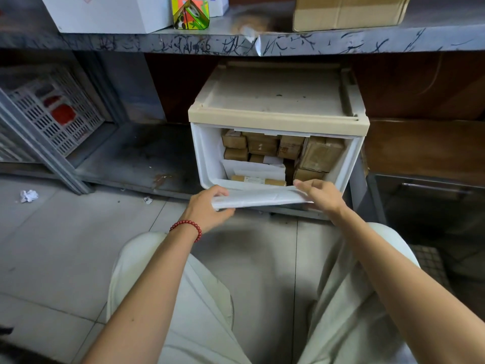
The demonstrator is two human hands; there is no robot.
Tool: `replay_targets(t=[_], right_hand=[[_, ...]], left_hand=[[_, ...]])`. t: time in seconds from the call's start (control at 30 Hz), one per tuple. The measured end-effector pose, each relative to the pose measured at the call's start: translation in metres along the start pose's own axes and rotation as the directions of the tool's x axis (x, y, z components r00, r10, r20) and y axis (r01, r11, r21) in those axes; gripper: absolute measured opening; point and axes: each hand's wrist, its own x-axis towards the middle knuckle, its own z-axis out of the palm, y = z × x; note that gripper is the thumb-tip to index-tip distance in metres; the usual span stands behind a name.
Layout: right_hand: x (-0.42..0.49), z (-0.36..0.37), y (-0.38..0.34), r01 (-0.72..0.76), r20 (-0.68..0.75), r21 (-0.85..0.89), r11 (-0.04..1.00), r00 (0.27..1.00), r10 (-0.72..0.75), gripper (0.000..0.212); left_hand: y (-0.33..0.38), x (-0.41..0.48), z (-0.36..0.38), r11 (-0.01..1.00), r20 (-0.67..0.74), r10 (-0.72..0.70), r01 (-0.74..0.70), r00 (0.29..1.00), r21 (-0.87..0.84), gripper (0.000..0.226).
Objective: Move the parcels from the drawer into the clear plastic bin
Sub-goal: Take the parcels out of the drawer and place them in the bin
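Left hand (207, 208) and right hand (321, 197) each curled fingers (304, 185) round the drawer (262, 198) front rim; parcels (322, 153) sat just behind the fingers, equally near both.

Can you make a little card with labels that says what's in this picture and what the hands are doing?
place: on the floor under a scratched grey metal shelf
drawer: white plastic drawer with a beige top, pulled open
inside: brown cardboard parcels and white paper envelopes
hands: left hand and right hand each grip the drawer's front edge
clear bin: not in view
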Motion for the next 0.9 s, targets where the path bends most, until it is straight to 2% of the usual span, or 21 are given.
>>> replay_targets(t=[0.1,0.2,0.27,0.33,0.43,0.5,0.57,0.67,0.73,0.9], right_hand=[[0.000,0.001,-0.004,0.005,0.041,0.057,0.998,0.999,-0.008,0.056],[-0.001,0.000,-0.005,0.017,0.056,0.122,0.992,0.998,-0.024,0.068],[-0.003,0.000,-0.004,0.007,0.027,0.152,0.988,1.000,-0.011,0.085],[-0.003,0.000,-0.002,0.017,-0.020,0.157,0.988,1.000,-0.014,0.094],[0.000,-0.002,0.001,0.040,-0.010,0.069,0.997,0.999,-0.039,0.089],[0.001,-0.002,0.005,0.051,-0.015,-0.056,0.997,0.999,-0.052,0.078],[-0.002,-0.002,0.004,0.073,-0.051,-0.085,0.994,0.996,-0.077,0.071],[-0.009,-0.008,-0.007,0.182,-0.083,0.086,0.980,0.981,-0.175,0.067],[-0.019,-0.028,-0.013,0.268,-0.193,0.185,0.946,0.953,-0.232,0.063],[-0.044,-0.102,-0.003,0.319,-0.434,0.262,0.911,0.882,-0.184,0.062]], left_hand=[[0.001,0.001,-0.004,1.000,-0.077,-0.010,0.012,0.997,0.028,0.020],[0.003,0.002,-0.006,0.997,-0.160,-0.043,0.052,0.986,0.054,0.028],[0.005,0.003,-0.009,0.996,-0.256,-0.069,0.082,0.964,0.042,0.038],[0.008,0.005,-0.011,0.994,-0.322,-0.085,0.102,0.943,0.034,0.043],[0.009,0.009,-0.013,0.993,-0.362,-0.115,0.110,0.925,-0.036,0.046],[0.010,0.011,-0.011,0.990,-0.356,-0.136,0.134,0.924,-0.030,0.047],[0.014,0.010,-0.007,0.992,-0.331,-0.128,0.121,0.935,-0.040,0.049],[0.028,0.016,-0.005,0.990,-0.324,-0.102,0.064,0.940,-0.127,0.050],[0.052,0.024,-0.005,0.989,-0.316,-0.047,0.001,0.948,-0.145,0.052],[0.138,0.046,0.014,0.980,-0.269,0.137,-0.170,0.953,-0.103,0.054]])
